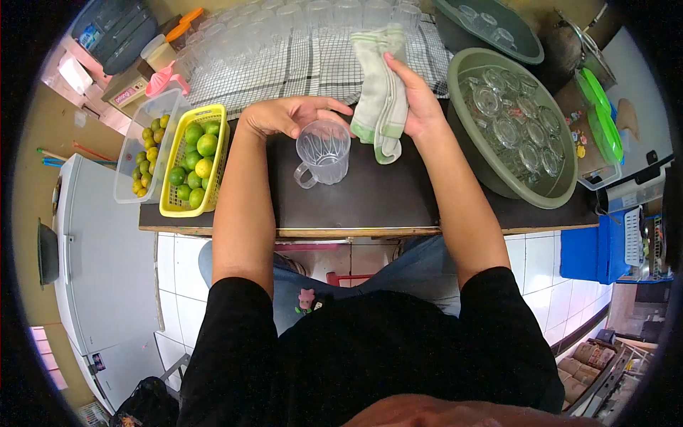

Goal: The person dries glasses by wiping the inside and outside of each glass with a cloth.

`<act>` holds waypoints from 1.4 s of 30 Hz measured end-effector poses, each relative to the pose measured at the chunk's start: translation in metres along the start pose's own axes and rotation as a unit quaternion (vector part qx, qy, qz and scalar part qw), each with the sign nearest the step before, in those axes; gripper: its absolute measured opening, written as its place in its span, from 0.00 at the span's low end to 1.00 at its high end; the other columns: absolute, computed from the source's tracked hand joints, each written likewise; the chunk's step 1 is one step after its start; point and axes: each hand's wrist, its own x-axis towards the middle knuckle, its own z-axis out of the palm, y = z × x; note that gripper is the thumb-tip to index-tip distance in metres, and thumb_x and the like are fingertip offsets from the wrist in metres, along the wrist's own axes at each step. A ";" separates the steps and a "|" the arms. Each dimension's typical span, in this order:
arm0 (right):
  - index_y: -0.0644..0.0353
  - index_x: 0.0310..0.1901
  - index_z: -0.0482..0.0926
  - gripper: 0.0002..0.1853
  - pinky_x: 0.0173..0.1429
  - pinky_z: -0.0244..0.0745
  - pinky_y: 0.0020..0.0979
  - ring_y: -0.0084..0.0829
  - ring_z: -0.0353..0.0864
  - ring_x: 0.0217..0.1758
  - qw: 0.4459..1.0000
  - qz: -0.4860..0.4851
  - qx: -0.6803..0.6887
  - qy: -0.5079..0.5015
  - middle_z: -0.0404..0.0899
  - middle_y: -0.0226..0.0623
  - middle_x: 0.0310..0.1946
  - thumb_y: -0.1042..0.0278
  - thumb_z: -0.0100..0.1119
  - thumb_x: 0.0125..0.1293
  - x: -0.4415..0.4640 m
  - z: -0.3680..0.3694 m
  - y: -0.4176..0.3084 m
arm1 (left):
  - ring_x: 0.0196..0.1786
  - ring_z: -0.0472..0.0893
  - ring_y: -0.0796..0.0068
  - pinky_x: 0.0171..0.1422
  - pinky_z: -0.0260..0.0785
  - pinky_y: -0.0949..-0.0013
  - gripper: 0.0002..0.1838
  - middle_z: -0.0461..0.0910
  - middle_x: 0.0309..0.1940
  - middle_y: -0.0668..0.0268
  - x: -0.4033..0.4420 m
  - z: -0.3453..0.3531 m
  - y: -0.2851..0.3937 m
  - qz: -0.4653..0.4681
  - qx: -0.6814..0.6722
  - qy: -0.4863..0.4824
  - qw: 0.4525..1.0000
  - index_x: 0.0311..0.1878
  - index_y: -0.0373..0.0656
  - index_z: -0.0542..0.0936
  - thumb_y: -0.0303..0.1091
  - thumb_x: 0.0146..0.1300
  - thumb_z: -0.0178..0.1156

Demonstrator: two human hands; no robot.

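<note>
A clear glass mug (324, 153) with ribbed sides appears to stand upright on the dark table, its handle pointing to the lower left. My left hand (295, 116) is just behind the mug's rim, thumb and fingers apart, the fingertips reaching toward the cloth. Whether that hand touches the glass I cannot tell. On the right, my right hand (420, 103) grips a folded white and green cloth (377, 92), which hangs down beside the mug.
Behind, rows of glasses (306, 18) stand on a checked cloth (284, 67). To the right, a green basin (466, 135) holds many glass mugs. A yellow basket (171, 203) of limes and a clear tub (128, 192) of small citrus fruit are at left. The table's front edge (341, 232) is close.
</note>
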 end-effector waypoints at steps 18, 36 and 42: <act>0.65 0.52 0.87 0.16 0.52 0.82 0.30 0.24 0.87 0.45 0.852 -0.067 -0.519 -0.037 0.90 0.34 0.41 0.70 0.73 0.63 -0.021 0.020 0.000 | 0.69 0.80 0.70 0.71 0.76 0.62 0.41 0.79 0.68 0.57 -0.006 -0.018 -0.012 0.007 -0.077 0.191 0.978 0.79 0.39 0.67 0.65 0.80 0.53; 0.65 0.53 0.87 0.16 0.51 0.81 0.33 0.28 0.88 0.43 0.804 -0.118 -0.562 0.151 0.91 0.39 0.41 0.66 0.70 0.68 0.003 -0.018 0.017 | 0.57 0.84 0.67 0.54 0.82 0.61 0.40 0.81 0.61 0.56 0.018 -0.011 -0.001 0.114 0.116 0.517 0.841 0.75 0.41 0.68 0.47 0.67 0.75; 0.65 0.53 0.89 0.14 0.49 0.81 0.30 0.24 0.87 0.39 0.816 -0.149 -0.551 0.095 0.91 0.36 0.38 0.67 0.68 0.71 0.000 -0.003 0.031 | 0.54 0.86 0.64 0.53 0.86 0.60 0.36 0.80 0.60 0.54 0.050 -0.004 -0.009 0.192 0.042 0.528 0.826 0.73 0.38 0.69 0.47 0.71 0.73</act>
